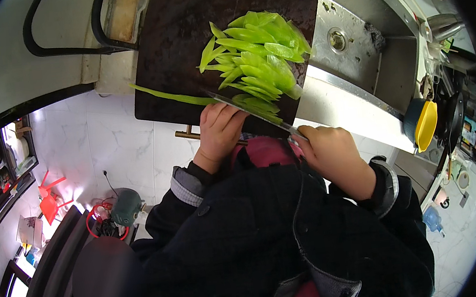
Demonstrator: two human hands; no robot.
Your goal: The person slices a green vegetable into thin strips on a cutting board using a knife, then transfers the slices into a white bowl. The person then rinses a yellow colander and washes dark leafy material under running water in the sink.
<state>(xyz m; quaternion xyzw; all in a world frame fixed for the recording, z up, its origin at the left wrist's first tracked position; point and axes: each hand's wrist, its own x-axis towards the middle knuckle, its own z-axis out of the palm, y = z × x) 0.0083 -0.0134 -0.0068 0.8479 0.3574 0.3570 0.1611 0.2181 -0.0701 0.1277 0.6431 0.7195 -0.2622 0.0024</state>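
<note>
Thin slanted slices of a light green stem vegetable (pixel 256 46), which look like celtuce, are heaped on a dark cutting board (pixel 178 32). My right hand (pixel 335 152) is wrapped round the handle of a kitchen knife (pixel 254 111). Its blade points to the far left, low over the board near its front edge. My left hand (pixel 221 130) has its fingers bent and pressed together right beside the blade, on the green vegetable. A long narrow green strip (pixel 170 94) reaches out left from the fingertips, past the board's left edge. What lies under the left fingers is mostly hidden.
A steel sink (pixel 348 36) with a drain stands right of the board. A black metal rack (pixel 68 50) is at the far left. A yellow container (pixel 426 127) sits beyond the counter at right. On the floor at left are a red stool (pixel 50 199) and a dark green machine (pixel 126 207).
</note>
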